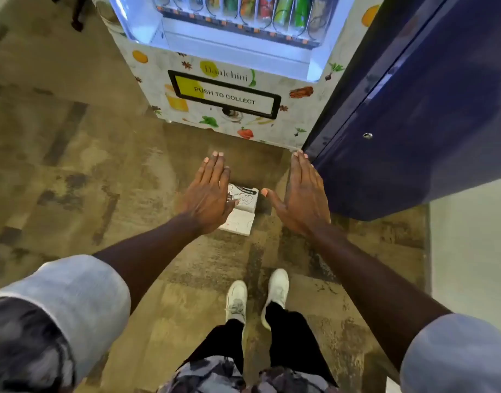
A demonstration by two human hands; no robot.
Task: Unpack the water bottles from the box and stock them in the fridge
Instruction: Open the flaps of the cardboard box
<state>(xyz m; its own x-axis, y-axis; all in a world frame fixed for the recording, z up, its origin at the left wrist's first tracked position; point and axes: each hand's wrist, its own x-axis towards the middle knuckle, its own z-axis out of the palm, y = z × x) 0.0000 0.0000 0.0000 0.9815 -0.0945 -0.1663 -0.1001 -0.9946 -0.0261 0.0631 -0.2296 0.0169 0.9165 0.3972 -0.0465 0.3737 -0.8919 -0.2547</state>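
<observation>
A small white printed box lies on the brown floor just in front of the machines. My left hand hovers over its left side with straight fingers and covers part of it. To the right of the box, my right hand is stretched out flat, apart from it. Neither hand holds anything. A dark blue fridge stands at the right with its door shut. No water bottles are in view.
A white vending machine with a "PUSH TO COLLECT" flap stands straight ahead, drink cans and bottles racked in its lit window. My feet in white shoes stand on the mottled floor behind the box. A pale wall is at right.
</observation>
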